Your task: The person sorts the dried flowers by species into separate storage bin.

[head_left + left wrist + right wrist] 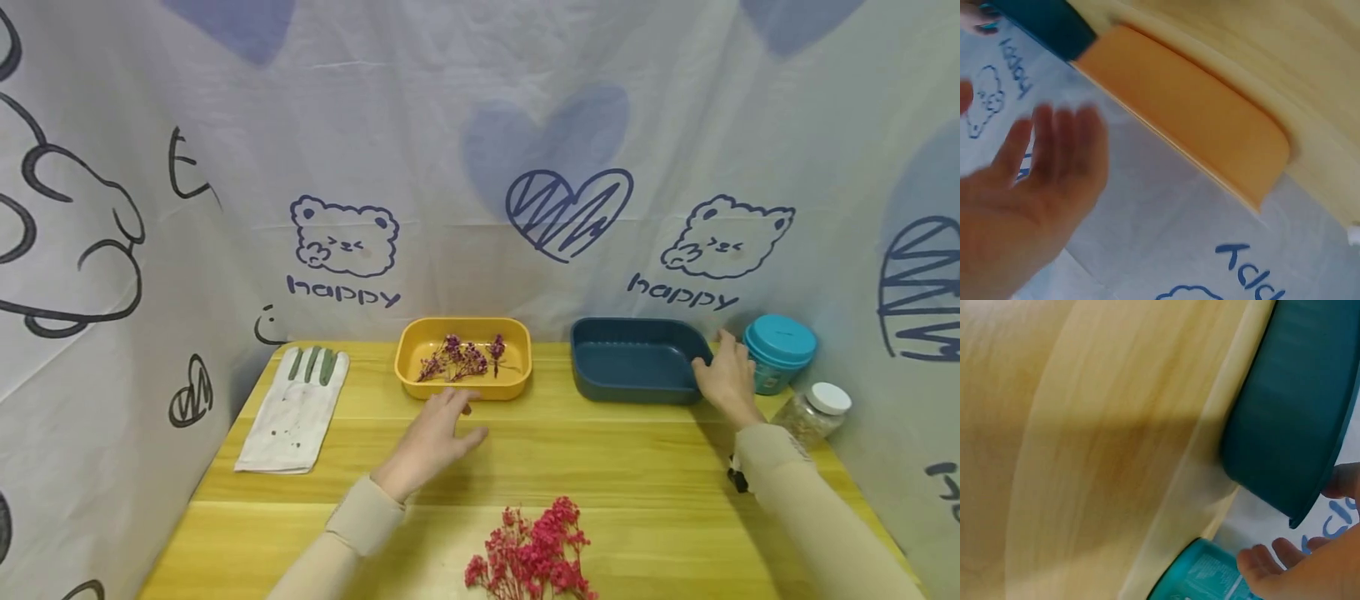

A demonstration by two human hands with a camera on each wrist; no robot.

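Note:
My left hand [435, 442] hovers in front of the yellow tray [465, 392], fingers extended and thumb spread, with nothing held. In the left wrist view its fingers look blurred beside the tray. Several sprigs of purple dried flowers [468, 362] lie in that tray. At the right end of the dark blue tray [637, 392] is my right hand [729, 379]. Its thumb is by the tray's rim, and whether they touch I cannot tell. The other fingers are spread apart from the tray, near the turquoise lidded tub [1204, 578].
Pink dried flowers [536, 550] lie at the table's front. A white work glove [296, 421] with green marks lies at the left. A clear jar with a white lid [813, 412] stands at the right, near a small black object [738, 477]. Printed curtains [450, 167] enclose the table.

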